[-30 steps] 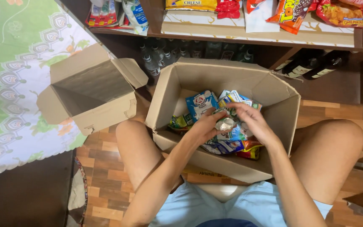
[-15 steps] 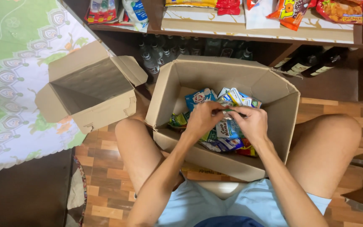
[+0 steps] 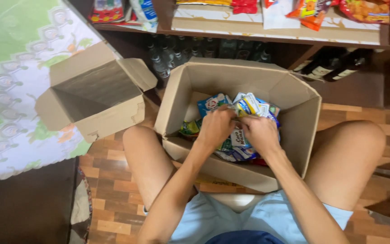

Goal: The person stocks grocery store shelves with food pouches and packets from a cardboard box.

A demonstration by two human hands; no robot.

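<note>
Both hands are down in the open cardboard box [image 3: 294, 104] wedged between the knees for easy reach; left hand [image 3: 216, 128] and right hand [image 3: 260, 133] pinch a bundle of snack packets [image 3: 249, 105] together, fingers closed round them.

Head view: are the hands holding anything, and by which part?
Both hands, left hand and right hand, grip small blue-and-white snack packets in the brown cardboard box; exact grip hidden.
</note>
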